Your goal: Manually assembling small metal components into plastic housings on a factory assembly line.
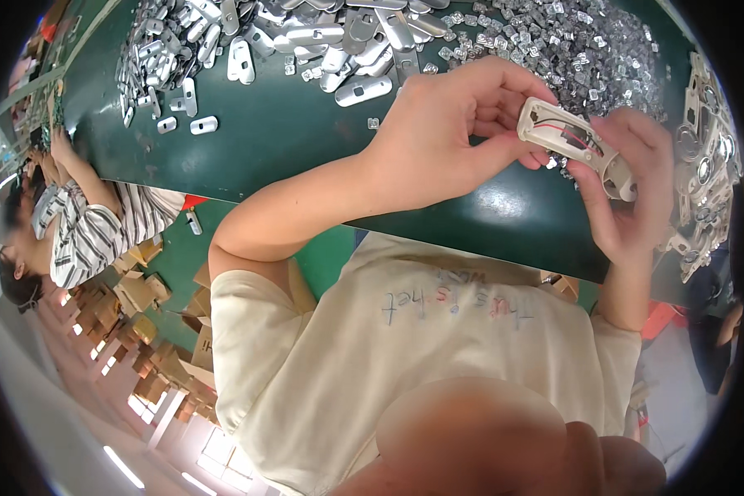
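Note:
Over the right part of the green table, my two hands hold a cream plastic housing (pixel 572 139) between them. It is long and hollow, with red and black wires inside and a round opening at its lower right end. My left hand (pixel 463 132) pinches the upper left end between thumb and curled fingers. At the other end, my right hand (pixel 636 182) grips with thumb below and fingers above. Small clear plastic pieces (pixel 574 50) lie heaped just beyond the housing.
Silver oval covers (pixel 314 35) and smaller silver plates (pixel 188 97) spread across the far table (pixel 281 132). More cream housings (pixel 707 165) pile up at the right. A person in a striped shirt (pixel 91 219) works at the left. Cardboard boxes (pixel 140 293) stand on the floor behind.

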A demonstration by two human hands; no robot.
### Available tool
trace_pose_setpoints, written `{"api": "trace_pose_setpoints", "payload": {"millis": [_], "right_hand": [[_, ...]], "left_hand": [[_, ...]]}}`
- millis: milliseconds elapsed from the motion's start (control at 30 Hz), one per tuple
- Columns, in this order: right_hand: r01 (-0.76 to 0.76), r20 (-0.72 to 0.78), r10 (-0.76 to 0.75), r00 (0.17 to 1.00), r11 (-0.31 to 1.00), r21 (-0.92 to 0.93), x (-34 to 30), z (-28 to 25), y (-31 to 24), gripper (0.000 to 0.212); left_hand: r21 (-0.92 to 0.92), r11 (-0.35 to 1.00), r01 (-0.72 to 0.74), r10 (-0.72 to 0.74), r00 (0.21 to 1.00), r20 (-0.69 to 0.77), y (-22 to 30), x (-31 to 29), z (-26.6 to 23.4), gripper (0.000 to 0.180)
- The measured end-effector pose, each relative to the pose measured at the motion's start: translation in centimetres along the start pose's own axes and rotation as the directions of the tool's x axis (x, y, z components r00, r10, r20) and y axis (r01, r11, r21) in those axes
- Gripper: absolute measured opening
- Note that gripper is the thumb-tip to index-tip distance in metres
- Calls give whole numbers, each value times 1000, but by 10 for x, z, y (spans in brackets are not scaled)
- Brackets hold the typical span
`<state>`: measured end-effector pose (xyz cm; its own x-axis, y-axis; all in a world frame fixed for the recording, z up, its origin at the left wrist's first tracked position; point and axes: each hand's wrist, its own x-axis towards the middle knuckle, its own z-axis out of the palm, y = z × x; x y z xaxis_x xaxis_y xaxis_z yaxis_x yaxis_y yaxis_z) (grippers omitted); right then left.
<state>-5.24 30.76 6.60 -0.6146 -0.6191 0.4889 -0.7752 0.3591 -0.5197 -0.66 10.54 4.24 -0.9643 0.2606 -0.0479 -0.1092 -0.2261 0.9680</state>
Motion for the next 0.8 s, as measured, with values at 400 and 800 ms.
{"api": "trace_pose_setpoints", "payload": {"millis": [400,800], "right_hand": [[-125,61,116,991,977,172,-3,8,-2,37],[-80,-81,90,993,990,113,-5,20,-23,32]], "left_hand": [[72,997,-4,8,999,-51,-5,-3,6,25],[676,464,-572,779,627,-4,-24,0,5,20]]}}
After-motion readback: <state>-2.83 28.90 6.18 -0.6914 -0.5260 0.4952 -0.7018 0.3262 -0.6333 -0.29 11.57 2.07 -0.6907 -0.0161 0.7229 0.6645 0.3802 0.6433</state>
